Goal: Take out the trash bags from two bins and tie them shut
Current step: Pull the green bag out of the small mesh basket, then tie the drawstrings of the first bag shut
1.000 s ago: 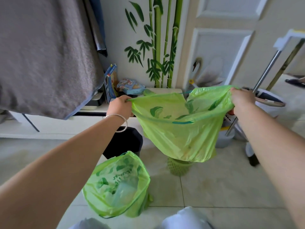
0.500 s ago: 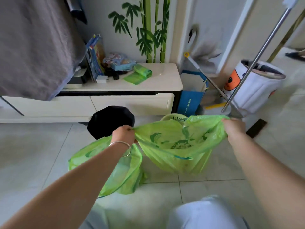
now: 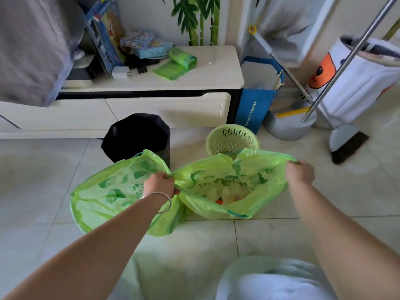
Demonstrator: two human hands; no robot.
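Two green trash bags sit on the tiled floor. The right bag (image 3: pixel 229 180) lies low on the floor with its mouth pulled wide, rubbish showing inside. My left hand (image 3: pixel 159 184) grips its left rim and my right hand (image 3: pixel 299 172) grips its right rim. The left bag (image 3: pixel 108 191) stands beside it, open and untouched, partly behind my left forearm. Behind them stand a black bin (image 3: pixel 136 135) and a light green mesh bin (image 3: pixel 232 138).
A low white cabinet (image 3: pixel 151 105) runs along the wall with a roll of green bags (image 3: pixel 181 59) on top. A blue paper bag (image 3: pixel 257 105), a dustpan with broom (image 3: pixel 346 144) and a white hamper (image 3: pixel 357 83) stand at the right.
Both hands have lowered the right bag from above the mesh bin down to the floor, in front of the bin. The view has tilted downward with it.
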